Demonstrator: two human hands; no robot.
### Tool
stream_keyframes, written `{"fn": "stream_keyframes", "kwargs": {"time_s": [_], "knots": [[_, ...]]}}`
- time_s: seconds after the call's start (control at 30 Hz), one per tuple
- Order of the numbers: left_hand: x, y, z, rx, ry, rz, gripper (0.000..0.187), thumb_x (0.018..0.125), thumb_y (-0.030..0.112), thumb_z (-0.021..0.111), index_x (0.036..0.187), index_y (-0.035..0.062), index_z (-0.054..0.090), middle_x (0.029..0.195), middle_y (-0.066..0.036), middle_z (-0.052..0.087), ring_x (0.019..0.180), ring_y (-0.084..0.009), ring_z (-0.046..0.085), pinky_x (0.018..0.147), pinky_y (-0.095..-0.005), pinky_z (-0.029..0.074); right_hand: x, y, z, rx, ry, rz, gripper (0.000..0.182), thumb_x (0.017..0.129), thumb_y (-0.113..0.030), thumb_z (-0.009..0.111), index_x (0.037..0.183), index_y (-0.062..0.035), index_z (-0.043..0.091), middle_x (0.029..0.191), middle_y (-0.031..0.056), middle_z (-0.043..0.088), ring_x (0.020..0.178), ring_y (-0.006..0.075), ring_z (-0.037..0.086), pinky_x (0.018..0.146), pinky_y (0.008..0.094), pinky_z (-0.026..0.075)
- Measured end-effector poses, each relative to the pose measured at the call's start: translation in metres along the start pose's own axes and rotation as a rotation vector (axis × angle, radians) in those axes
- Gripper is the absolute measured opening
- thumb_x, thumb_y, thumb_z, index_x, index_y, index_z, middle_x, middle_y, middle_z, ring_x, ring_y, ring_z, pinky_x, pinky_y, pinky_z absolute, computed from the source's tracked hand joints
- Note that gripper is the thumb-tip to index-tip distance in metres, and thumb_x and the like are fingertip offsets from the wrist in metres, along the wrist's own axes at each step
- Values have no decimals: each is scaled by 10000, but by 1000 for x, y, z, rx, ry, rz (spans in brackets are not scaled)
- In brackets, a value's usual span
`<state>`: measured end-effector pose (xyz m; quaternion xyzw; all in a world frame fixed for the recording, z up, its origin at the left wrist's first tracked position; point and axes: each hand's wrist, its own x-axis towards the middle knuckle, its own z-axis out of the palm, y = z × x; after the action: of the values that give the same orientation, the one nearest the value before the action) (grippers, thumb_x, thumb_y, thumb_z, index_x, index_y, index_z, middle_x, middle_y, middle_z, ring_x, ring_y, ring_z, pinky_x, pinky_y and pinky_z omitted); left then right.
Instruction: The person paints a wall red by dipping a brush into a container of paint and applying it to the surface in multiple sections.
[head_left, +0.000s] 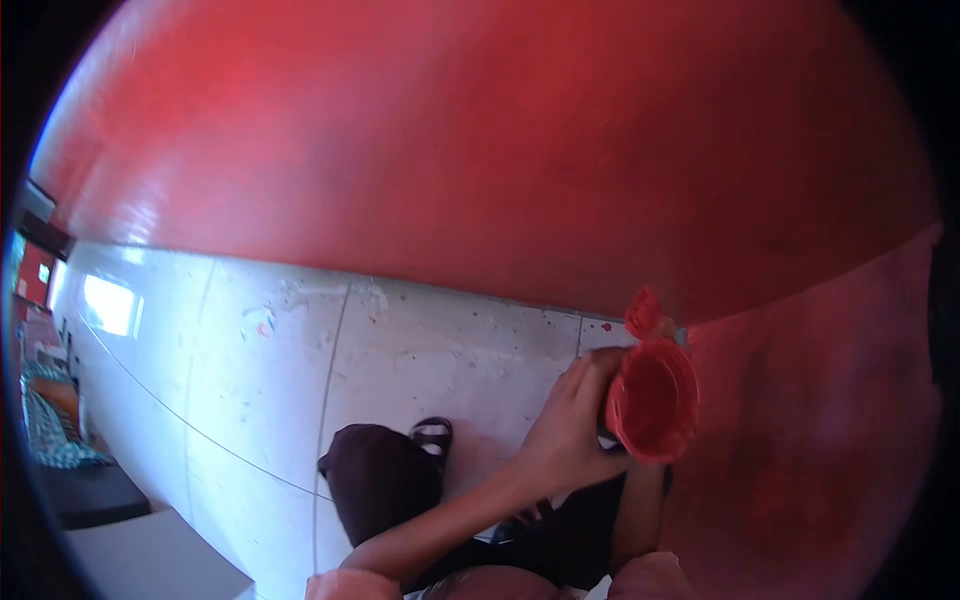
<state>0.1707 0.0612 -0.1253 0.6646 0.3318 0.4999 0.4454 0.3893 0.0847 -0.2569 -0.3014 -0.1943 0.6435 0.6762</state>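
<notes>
My left hand [578,408] is closed around the side of a red, paint-coated cup [657,400], whose round open mouth faces the camera. Past the cup's upper rim sticks out a small red piece [643,313]; what it is cannot be made out. The wrist of my right hand [640,490] rises from below to behind the cup. The cup hides most of that hand, so its grip does not show. A bit of skin shows beside the small red piece.
A large glossy red wall [480,150] spans the top, and another red surface [800,430] stands at the right. Pale floor tiles [250,380] carry red spots near the wall. My knee [380,480] and sandalled foot [433,437] are below. Furniture [95,495] stands at left.
</notes>
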Motion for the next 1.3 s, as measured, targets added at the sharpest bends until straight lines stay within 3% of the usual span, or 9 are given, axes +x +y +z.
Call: {"fn": "stream_keyframes", "kwargs": {"time_s": [0.3, 0.47, 0.63, 0.7, 0.8, 0.93, 1.03, 1.2, 1.3], "knots": [[-74, 24, -12, 101, 115, -43, 839, 633, 268, 776, 1346, 33, 401, 1246, -149, 472, 1126, -336, 482, 942, -434, 378, 48, 32, 61, 59, -185, 41, 260, 932, -209, 591, 1172, -108, 581, 1070, 59, 679, 872, 196, 679, 656, 328, 542], [-84, 25, -15, 101, 163, -55, 854, 580, 237, 830, 1303, 27, 428, 1241, -164, 505, 1114, -349, 520, 925, -442, 406, 51, -12, 156, -705, -154, -743, 346, 902, -96, 607, 1223, -44, 488, 1124, 115, 591, 883, 189, 622, 651, 309, 538], [-73, 33, -15, 11, 171, 20, 850, 551, 226, 846, 1279, 19, 461, 1233, -172, 518, 1092, -355, 542, 894, -434, 432, 92, -59, 236, -1378, -829, -1824, 226, 773, 37, 698, 991, -16, 670, 1000, 170, 667, 863, 233, 655, 689, 334, 566], [-69, 38, -15, -20, 123, 49, 846, 555, 235, 832, 1286, 14, 468, 1235, -172, 515, 1085, -353, 542, 885, -431, 435, 95, -51, 241, -1581, -899, -1994, 255, 702, -4, 734, 931, -116, 742, 1039, 133, 675, 876, 244, 654, 716, 332, 556], [-66, 44, -11, -40, 19, 59, 833, 588, 275, 790, 1314, 24, 468, 1257, -146, 501, 1117, -329, 513, 902, -426, 419, 124, -3, 187, -1911, -950, -1786, 261, 808, -223, 620, 1039, -255, 737, 1065, 43, 660, 894, 202, 627, 738, 322, 526], [-61, 50, -9, -68, -14, 84, 785, 636, 284, 735, 1327, 31, 464, 1275, -138, 488, 1146, -312, 492, 929, -425, 395, 151, 109, 49, -2041, -1304, -1147, 267, 808, -152, 613, 1041, -248, 702, 1011, 19, 647, 771, 195, 596, 681, 332, 522], [-55, 47, 17, 25, 236, 171, 577, 717, 219, 697, 1248, 70, 526, 1150, -134, 549, 1031, -323, 537, 850, -452, 430, 152, 108, 73, -1826, -1180, -1158, 249, 813, -129, 610, 1036, -201, 692, 991, 18, 647, 739, 204, 589, 622, 338, 506], [-57, 51, -4, -35, 104, 85, 741, 671, 222, 751, 1333, 102, 442, 1187, -102, 490, 1045, -319, 477, 881, -464, 384, 135, -14, 247, -1440, -817, -1859, 284, 693, -20, 745, 972, -56, 707, 826, 95, 629, 696, 264, 590, 568, 354, 463], [-55, 50, 3, -25, 203, 132, 736, 654, 214, 754, 1316, 95, 455, 1164, -111, 502, 1025, -312, 486, 874, -452, 392, 121, -4, 250, -1560, -561, -1992, 285, 708, -43, 747, 988, -88, 718, 858, 78, 625, 692, 225, 581, 567, 326, 482]]}}
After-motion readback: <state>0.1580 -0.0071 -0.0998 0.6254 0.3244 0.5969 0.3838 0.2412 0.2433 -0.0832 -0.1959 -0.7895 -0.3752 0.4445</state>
